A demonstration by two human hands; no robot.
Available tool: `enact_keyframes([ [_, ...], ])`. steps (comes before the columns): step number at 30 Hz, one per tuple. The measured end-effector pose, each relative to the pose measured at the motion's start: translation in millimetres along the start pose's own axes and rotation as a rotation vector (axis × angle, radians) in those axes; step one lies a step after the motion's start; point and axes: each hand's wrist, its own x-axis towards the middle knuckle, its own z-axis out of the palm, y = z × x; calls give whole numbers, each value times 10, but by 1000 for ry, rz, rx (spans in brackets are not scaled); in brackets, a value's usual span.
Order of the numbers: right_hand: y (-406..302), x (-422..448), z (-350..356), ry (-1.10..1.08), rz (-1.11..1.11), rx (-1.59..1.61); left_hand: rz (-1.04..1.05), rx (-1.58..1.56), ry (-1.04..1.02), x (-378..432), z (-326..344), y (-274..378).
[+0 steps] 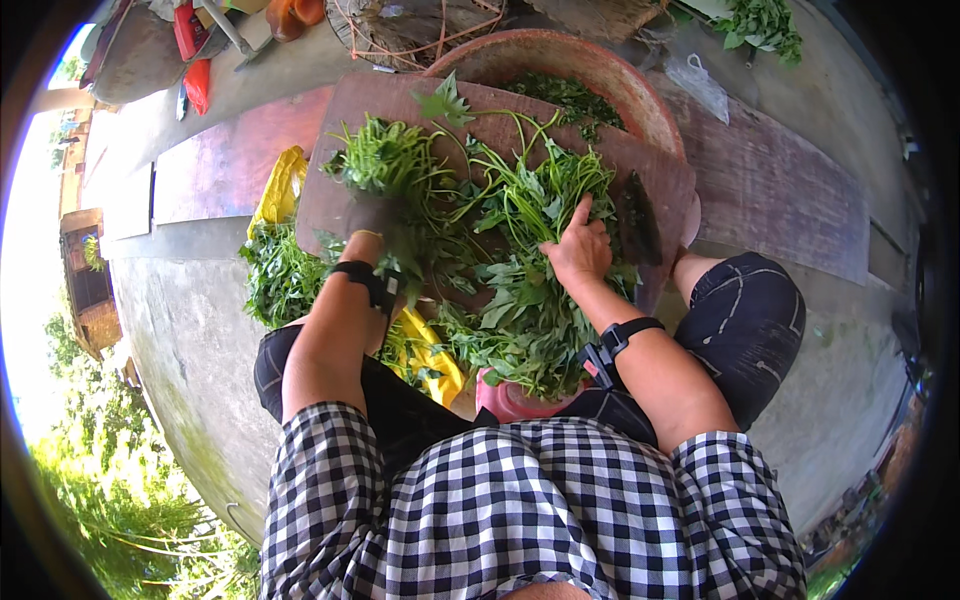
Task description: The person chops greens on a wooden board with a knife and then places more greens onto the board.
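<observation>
A wooden board (660, 176) lies before me, heaped with leafy greens on long stems. My left hand (373, 216), dark as if gloved and blurred, is closed around a bunch of greens (386, 157) on the board's left half; the stem ends stick out beyond it. On the right, my right hand (585, 244) rests on a larger pile of greens (551, 184), index finger pointing forward and thumb spread; leaves hide what lies under the palm. Beside that pile, at the board's right side, lies a broad dark knife blade (639, 217).
Behind the board stands a wide reddish basin (652, 112) with chopped greens (562, 94) inside. More greens (281, 274) and a yellow bag (279, 187) are at left. A pink plastic stool or tub (499, 397) shows between my legs. A clear plastic bag (701, 82) lies at right.
</observation>
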Motion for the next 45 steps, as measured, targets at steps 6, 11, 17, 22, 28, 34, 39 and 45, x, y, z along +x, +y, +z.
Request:
enact_keyframes([
  [6,1,-1,-16,8,57,56,-81,-139,-1,-536,648,724],
  [11,25,104,-152,-101,90,224,561,10,-73,-1104,1148,1010],
  [17,-209,-44,-303,-174,112,225,596,-42,-70,-1031,1342,805],
  [22,-310,-208,-413,53,137,143,609,111,-7,-1461,1048,955],
  [28,-423,-229,-350,-124,112,-55,275,-181,-53,-1521,950,825],
  [34,-285,-128,-82,47,42,-188,501,129,-19,-1225,1199,906],
  [39,-403,-229,62,43,-107,-138,24,150,128,247,1214,-540],
  [45,-242,-86,5,33,-24,-141,24,240,282,101,-363,-330],
])
